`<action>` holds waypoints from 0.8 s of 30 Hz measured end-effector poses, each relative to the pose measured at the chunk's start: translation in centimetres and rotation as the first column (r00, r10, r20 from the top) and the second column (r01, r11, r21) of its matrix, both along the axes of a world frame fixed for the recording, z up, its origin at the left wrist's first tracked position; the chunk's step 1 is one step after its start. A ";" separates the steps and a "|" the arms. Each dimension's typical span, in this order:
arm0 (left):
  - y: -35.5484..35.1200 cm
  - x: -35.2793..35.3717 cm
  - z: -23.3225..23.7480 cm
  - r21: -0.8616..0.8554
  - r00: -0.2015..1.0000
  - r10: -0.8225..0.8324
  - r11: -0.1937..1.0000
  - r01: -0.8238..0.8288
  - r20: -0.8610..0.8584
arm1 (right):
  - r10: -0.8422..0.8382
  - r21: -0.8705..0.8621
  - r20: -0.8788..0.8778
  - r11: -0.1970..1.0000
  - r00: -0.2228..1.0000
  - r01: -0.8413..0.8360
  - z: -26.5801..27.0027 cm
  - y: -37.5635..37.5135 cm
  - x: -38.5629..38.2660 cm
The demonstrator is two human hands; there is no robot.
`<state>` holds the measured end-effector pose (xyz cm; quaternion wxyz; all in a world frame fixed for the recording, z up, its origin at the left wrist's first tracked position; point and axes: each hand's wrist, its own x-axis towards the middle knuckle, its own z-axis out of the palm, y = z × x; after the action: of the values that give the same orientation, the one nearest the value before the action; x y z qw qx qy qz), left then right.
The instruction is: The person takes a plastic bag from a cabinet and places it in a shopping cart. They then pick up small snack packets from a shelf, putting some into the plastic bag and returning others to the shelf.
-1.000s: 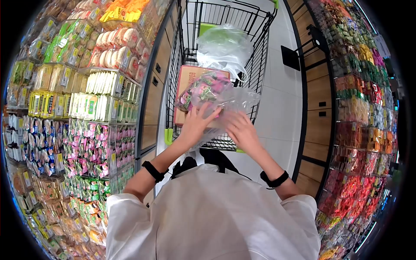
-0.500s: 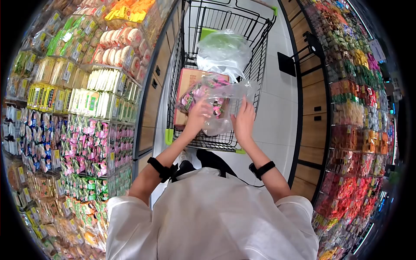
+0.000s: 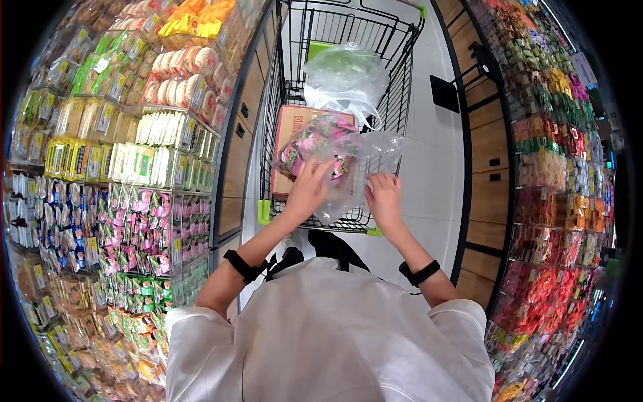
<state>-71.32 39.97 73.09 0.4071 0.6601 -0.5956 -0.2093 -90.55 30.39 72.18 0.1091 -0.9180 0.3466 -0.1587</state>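
Observation:
A clear plastic bag (image 3: pixel 310 149) holding pink-and-green wrapped sweets lies over a brown cardboard box (image 3: pixel 289 120) in the shopping cart (image 3: pixel 269 134). My left hand (image 3: pixel 309 191) is closed on the near side of this bag, its fingertips over the film beside the sweets. To the right, the bag's loose, see-through end (image 3: pixel 382 147) spreads out above the cart's wire basket. My right hand (image 3: pixel 384 197) has its fingers curled together at the lower edge of that end; the film between them is hard to make out.
Farther up in the cart sits a white, partly clear plastic bag (image 3: pixel 345 77). Bins of packaged snacks (image 3: pixel 144 201) line the left side, and shelves of colourful packets (image 3: pixel 549 234) the right. A black bracket (image 3: pixel 445 94) juts out over the floor (image 3: pixel 435 181).
My right hand has moved down and its fingers have curled. My left hand has shifted slightly down and right. The bag's loose end has spread to the right.

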 end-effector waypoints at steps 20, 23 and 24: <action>1.0 -1.0 -2.7 0.103 0.997 0.075 0.992 -0.077 0.022 | 0.191 0.318 -0.628 0.948 0.755 0.025 -17.1 -6.1 9.8; 1.4 -0.6 -2.8 0.069 0.995 0.076 0.994 -0.079 0.057 | 0.276 0.403 -0.674 0.915 0.685 0.028 -17.8 -6.3 9.4; 1.5 -0.7 -2.7 0.085 0.998 0.064 0.994 -0.066 0.030 | 0.318 0.469 -0.683 0.881 0.658 0.060 -17.7 -6.3 9.3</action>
<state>-71.99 41.46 70.34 0.3767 0.6989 -0.5697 -0.2125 -81.29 24.11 54.52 0.1799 -0.8727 0.3192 0.3227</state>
